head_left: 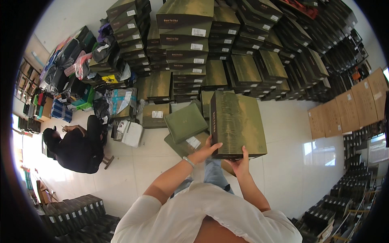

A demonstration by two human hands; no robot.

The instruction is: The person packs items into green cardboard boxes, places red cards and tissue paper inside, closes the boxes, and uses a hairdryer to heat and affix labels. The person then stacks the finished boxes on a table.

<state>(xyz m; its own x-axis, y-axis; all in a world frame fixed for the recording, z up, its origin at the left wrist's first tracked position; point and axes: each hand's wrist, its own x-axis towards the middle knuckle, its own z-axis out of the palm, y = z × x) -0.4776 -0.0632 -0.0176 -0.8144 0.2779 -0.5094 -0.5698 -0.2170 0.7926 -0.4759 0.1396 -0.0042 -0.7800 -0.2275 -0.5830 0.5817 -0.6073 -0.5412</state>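
The bare left hand and bare right hand are closed firmly on the near edge of a large olive-and-gold cardboard box — thumbs on top — before the body, over glossy pale floor tiles. Beyond its left side lies a flat green rectangular box; farther rise tall dark-olive cardboard box stacks.

left forearm angled up and rightward | left hand gripping, left thumb laid rightward, other fingers partly hidden | right forearm angled up and leftward | right hand gripping, right thumb upright, fingers reaching leftward | elbows bent, hands near each other but apart, ahead of torso
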